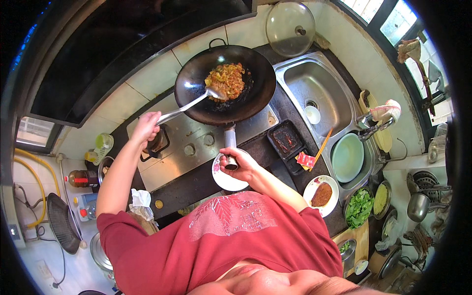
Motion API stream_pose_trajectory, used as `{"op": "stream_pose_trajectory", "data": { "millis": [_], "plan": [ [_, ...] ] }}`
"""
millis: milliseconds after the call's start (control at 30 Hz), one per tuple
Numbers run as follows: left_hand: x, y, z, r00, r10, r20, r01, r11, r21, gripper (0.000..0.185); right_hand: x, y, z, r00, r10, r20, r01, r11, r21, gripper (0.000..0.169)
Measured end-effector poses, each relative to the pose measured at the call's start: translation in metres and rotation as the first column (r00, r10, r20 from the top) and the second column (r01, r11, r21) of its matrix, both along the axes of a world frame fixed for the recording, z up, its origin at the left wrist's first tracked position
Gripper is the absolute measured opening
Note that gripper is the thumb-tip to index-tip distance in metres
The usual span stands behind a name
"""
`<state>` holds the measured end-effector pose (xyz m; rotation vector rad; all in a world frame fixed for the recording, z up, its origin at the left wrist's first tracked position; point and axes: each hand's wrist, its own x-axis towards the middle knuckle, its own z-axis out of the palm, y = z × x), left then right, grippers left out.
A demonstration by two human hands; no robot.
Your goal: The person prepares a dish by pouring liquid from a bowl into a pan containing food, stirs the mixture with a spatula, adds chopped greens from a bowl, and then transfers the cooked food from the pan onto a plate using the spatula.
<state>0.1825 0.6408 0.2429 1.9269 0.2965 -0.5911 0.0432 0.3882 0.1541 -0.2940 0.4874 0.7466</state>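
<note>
My left hand (146, 128) is closed around the handle of a metal wok spatula (193, 101). The spatula's blade rests against a heap of chopped, reddish-yellow cooked food (225, 82) in a dark wok (254, 83). With my right hand (238, 162) I grip the wok's long handle (230, 137) near its end. The wok sits over the right part of a stainless-steel gas stove (191, 132), hiding the burner beneath. Below my right hand is a white plate with a floral rim (228, 180), partly covered by the hand.
On the right are a steel sink (332, 88), a green basin (347, 158), a black tray (285, 138), chopsticks (320, 149) and a plate with brown food (316, 202). Leafy greens fill a bowl (358, 208). A glass lid (290, 27) leans behind; a range hood (121, 55) overhangs the stove.
</note>
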Motion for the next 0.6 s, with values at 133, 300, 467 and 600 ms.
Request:
{"op": "stream_pose_trajectory", "data": {
  "millis": [133, 300, 467, 600],
  "plan": [
    [-0.022, -0.007, 0.042, 0.489, -0.748, 0.449, 0.178, 0.59, 0.788, 0.032, 0.001, 0.005, 0.003, 0.998, -0.021, -0.067, 0.023, 0.999, 0.029, 0.01],
    [-0.016, -0.031, 0.103, 0.089, -0.994, -0.058, -0.011, -0.059, 0.998, 0.049, 0.002, 0.005, -0.006, 0.997, -0.053, -0.06, 0.056, 0.997, 0.049, 0.01],
    [0.037, -0.047, 0.089, 0.161, -0.961, -0.224, -0.095, -0.241, 0.966, 0.06, -0.002, 0.001, -0.001, 0.998, -0.057, 0.0, 0.057, 0.998, -0.006, 0.011],
    [0.074, -0.06, 0.009, 0.21, -0.972, -0.108, -0.061, -0.124, 0.99, 0.06, -0.005, 0.007, -0.003, 0.999, -0.024, 0.024, 0.025, 0.999, -0.035, 0.013]
  ]
}}
